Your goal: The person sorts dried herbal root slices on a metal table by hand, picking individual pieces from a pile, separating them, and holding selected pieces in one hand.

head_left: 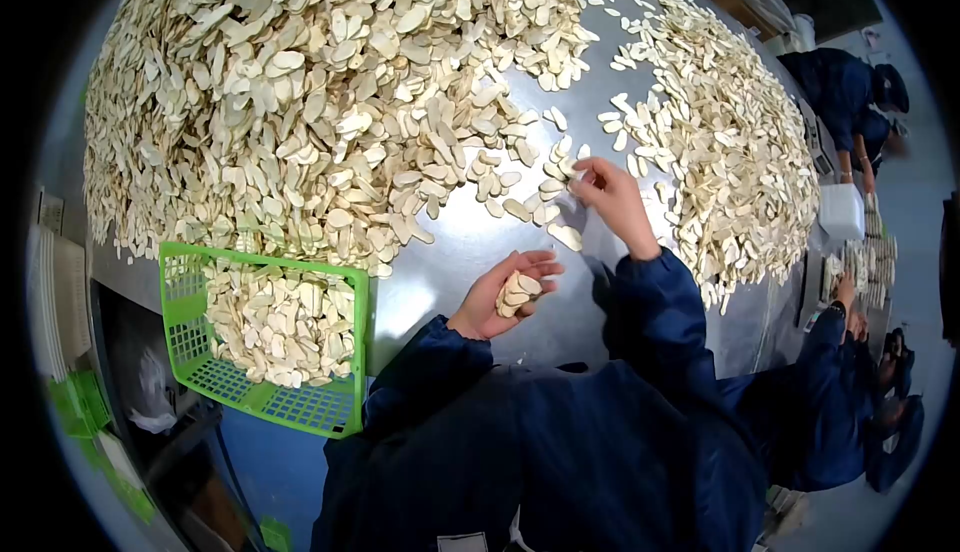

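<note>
My left hand (492, 297) is palm up with fingers curled round a small stack of pale, dried-looking slices (517, 293). My right hand (615, 204) is a little above the metal table, thumb and fingertips pinched on a single pale slice (577, 174). Just left of those fingertips lies a loose line of slices (550, 189) on the table. A large heap of slices (290, 102) covers the left and far side. To the right is a second, lower pile (740, 142) of similar slices.
A green plastic basket (362, 352), partly filled with slices, sits tilted at the table's near left edge. The metal table (420, 282) shows between the heaps. Co-workers in dark blue clothes (835, 392) work at the right, near a white container (842, 212).
</note>
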The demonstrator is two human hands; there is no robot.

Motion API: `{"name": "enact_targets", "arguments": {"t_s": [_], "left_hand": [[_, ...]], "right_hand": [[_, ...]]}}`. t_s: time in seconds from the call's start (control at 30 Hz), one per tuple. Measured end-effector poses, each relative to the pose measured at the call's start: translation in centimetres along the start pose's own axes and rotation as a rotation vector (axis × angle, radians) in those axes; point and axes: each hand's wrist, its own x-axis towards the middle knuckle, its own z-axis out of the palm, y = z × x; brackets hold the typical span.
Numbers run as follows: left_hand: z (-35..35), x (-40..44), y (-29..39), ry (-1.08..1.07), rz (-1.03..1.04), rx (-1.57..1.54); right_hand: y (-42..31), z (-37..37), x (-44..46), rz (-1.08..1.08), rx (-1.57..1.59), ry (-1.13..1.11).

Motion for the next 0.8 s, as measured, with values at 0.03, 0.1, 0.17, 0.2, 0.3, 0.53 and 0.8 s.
{"name": "enact_targets", "arguments": {"t_s": [0.03, 0.1, 0.17, 0.2, 0.3, 0.53, 0.8], "left_hand": [[-1.1, 0.3, -0.1, -0.114, -0.005, -0.029], [-3.0, 0.8, -0.1, -0.34, -0.006, -0.087], [-2.5, 0.3, -0.1, -0.213, 0.003, -0.079], [-2.7, 0.4, -0.1, -0.235, -0.001, -0.083], [-2.6, 0.4, -0.1, -0.236, -0.004, -0.078], [-2.7, 0.6, -0.2, -0.219, 0.001, -0.075], [-2.8, 0.4, -0.2, -0.241, 0.004, -0.073]], "right_hand": [[0.7, 0.4, 1.0, -0.086, -0.217, 0.099], [1.1, 1.5, 1.6, -0.135, -0.373, 0.181], [1.3, 2.1, 1.7, -0.154, -0.347, 0.174], [1.5, 2.0, 1.6, -0.156, -0.307, 0.171], [2.8, 0.7, 0.8, -0.043, -0.112, 0.144], [2.4, -3.7, -1.6, 0.342, 0.384, -0.05], [6.3, -4.6, -0.7, 0.096, -0.416, 0.339]]}}
